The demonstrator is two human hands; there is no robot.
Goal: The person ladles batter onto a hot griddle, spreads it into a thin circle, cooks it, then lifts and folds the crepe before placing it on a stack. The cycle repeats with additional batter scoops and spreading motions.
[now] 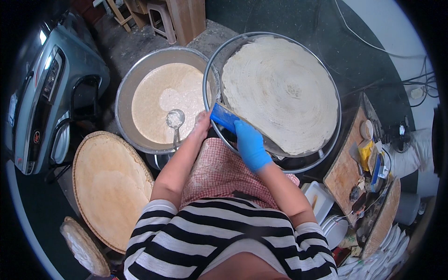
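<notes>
My right hand [252,143], in a blue glove, grips a long blue scraper [225,117] over the near left edge of the round griddle. Across the griddle lies a thin round sheet of pale batter [280,93], marked with circular streaks. My left hand [202,123] is bare and close to the scraper's left end, between the griddle's rim [207,88] and the batter pot; its fingers are mostly hidden. To the left stands a large metal pot [125,91] of beige batter [154,102]. A metal ladle [175,119] leans in it, its bowl coated with batter.
At lower left is a wide round tan board [112,186] beside a smaller round piece [84,247]. A grey scooter [60,93] stands at far left. On the right, a wooden board [347,163] adjoins cluttered tools, with a white tray [318,200] nearby.
</notes>
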